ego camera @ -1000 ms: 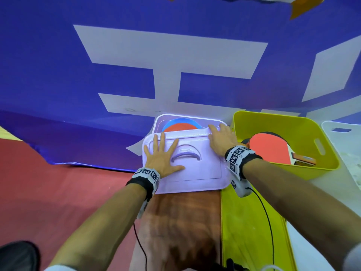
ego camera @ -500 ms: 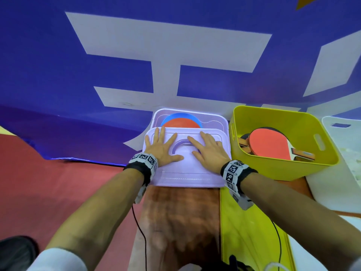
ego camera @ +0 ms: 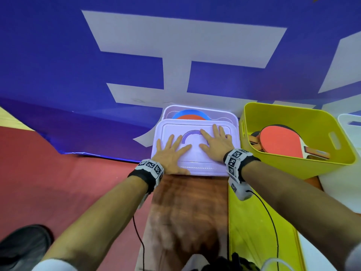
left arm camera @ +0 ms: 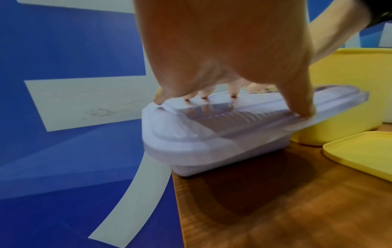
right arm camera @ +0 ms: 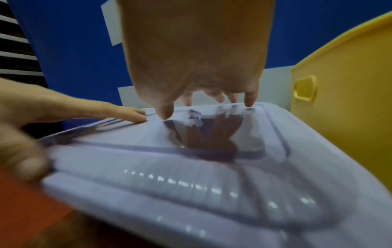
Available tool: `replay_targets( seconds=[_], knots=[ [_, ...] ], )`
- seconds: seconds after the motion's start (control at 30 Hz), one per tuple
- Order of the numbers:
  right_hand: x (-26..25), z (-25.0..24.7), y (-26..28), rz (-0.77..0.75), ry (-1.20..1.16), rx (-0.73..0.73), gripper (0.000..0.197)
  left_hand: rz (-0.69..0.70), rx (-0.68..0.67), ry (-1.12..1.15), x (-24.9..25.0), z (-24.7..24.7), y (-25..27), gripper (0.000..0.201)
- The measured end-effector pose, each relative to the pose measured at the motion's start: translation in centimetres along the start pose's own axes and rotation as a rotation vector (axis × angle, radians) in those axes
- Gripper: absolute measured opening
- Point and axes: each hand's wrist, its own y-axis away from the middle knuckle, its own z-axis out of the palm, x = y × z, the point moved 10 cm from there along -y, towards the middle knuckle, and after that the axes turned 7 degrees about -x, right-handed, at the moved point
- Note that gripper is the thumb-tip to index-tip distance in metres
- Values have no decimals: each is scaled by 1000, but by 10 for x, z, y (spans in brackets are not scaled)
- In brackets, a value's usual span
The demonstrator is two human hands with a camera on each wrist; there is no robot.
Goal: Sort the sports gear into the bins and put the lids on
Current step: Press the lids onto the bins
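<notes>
A lilac lid [ego camera: 197, 159] [left arm camera: 244, 124] [right arm camera: 191, 176] lies on the lilac bin [ego camera: 228, 116] [left arm camera: 191, 161], shifted toward me so the bin's far strip stays uncovered. There a blue and red disc [ego camera: 190, 115] shows inside. My left hand [ego camera: 172, 151] [left arm camera: 222, 67] lies flat on the lid's left half with spread fingers. My right hand [ego camera: 215, 142] [right arm camera: 197, 67] presses flat on the right half, beside the lid's arched handle [ego camera: 192, 133]. The yellow bin [ego camera: 320, 169] [right arm camera: 343, 94] at the right holds red table tennis paddles [ego camera: 279, 141].
A yellow lid [ego camera: 254, 222] [left arm camera: 360, 154] lies on the wooden bench [ego camera: 185, 208] near me, right of the lilac bin. A white bin [ego camera: 349, 124] stands at the far right. A blue and white banner [ego camera: 136, 65] hangs behind; red floor [ego camera: 58, 182] lies left.
My right hand moved from the lid's right edge onto its top, beside the handle. The lid slid farther over the bin, covering more of the disc. The left hand stayed flat.
</notes>
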Motion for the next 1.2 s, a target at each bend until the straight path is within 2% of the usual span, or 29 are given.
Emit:
replay_targets(
  seconds=[0.07,0.2,0.4,0.47,0.57,0.63,0.73,0.83,0.93,1.07,1.2],
  knots=[
    [-2,3,9,-42,-7,3,67,-19,3,0,-6,-5,-2,94],
    [2,20,27,-85,-31,-28,77,-54,-15,2,-11,-15,-14,90],
    [15,38,33,-53,5,-77,117,-122,41,41,-5,-21,-18,83],
    [20,37,32,-43,53,-73,107,-160,70,49,-6,-21,-18,83],
    [22,28,32,-47,96,-8,77,-220,106,91,-13,-22,-15,91],
    [21,23,31,-38,77,22,64,-218,58,143,-14,-16,-14,101],
    [20,22,30,-35,70,11,70,-154,-17,111,-10,-9,-11,109],
    [21,21,33,-63,127,1,78,-115,-19,93,-15,-12,-7,100],
    [22,17,37,-67,160,35,70,-99,-2,80,-17,-18,-5,91],
    [21,12,38,-47,126,81,55,-59,92,112,-13,-33,-2,64],
    [25,18,34,-27,109,39,66,-93,90,129,-19,-28,-10,62]
  ],
)
